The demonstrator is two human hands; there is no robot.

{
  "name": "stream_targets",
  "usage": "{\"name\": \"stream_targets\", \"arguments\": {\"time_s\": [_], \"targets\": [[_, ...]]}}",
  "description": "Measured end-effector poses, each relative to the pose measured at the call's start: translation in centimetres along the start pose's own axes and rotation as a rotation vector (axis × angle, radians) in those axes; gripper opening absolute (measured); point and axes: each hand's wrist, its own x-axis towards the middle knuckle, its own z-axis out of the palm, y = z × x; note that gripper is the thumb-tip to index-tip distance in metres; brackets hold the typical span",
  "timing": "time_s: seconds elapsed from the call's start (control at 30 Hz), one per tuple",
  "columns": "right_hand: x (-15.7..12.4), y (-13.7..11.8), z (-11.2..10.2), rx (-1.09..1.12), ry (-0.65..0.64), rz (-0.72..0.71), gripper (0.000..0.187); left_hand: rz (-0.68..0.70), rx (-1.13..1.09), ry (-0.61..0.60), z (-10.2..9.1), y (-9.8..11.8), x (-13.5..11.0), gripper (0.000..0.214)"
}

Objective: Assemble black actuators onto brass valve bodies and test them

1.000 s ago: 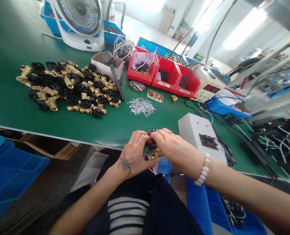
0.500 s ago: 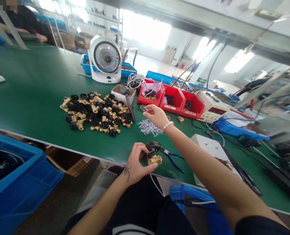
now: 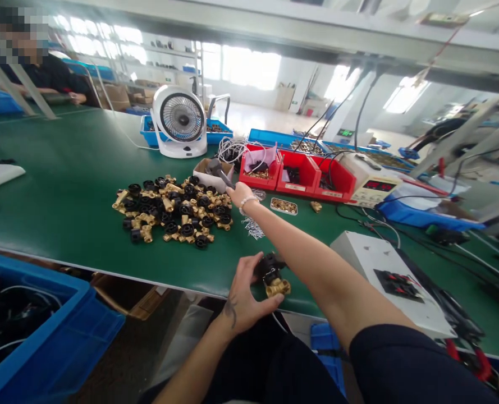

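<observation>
The right hand (image 3: 243, 196) grips a mallet (image 3: 213, 166) in a white carton (image 3: 207, 180), left of red bins (image 3: 312, 179) of small parts. The left hand (image 3: 249, 292) pinches a brass-and-black valve (image 3: 277, 287) at the green desk (image 3: 85, 224)'s near edge; bright windows (image 3: 251, 67) stand far behind.

- A pale bead bracelet (image 3: 246, 202) is worn above the right hand (image 3: 238, 194).
- The left hand (image 3: 245, 293) is marked with a dark tattoo (image 3: 231, 312).
- A dark sleeve (image 3: 394, 359) is worn.

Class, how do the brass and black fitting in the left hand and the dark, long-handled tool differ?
The fitting has shiny brass; the tool shows only dark tones. The fitting is chunky; the tool, elongated. The fitting is nearer the camera; the tool, farther. Both are gripped.
</observation>
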Motion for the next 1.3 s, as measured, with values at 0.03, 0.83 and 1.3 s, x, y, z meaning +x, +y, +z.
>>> {"name": "stream_targets", "arguments": {"time_s": [0.03,0.83,1.3], "targets": [[-0.8,-0.1,-0.7,0.031,0.037,-0.011,0.028,0.004,0.008,-0.001,-0.1,0.0,0.0,0.08],[-34.1,15.5,-13.4,0.351,-0.006,0.323,0.064,0.203,0.281,0.081,2.7,0.4,-1.2,0.072],[-34.3,15.6,-13.6,0.52,0.153,0.306,0.062,0.214,0.294,0.061,2.4,0.6,-1.0,0.072]]}}
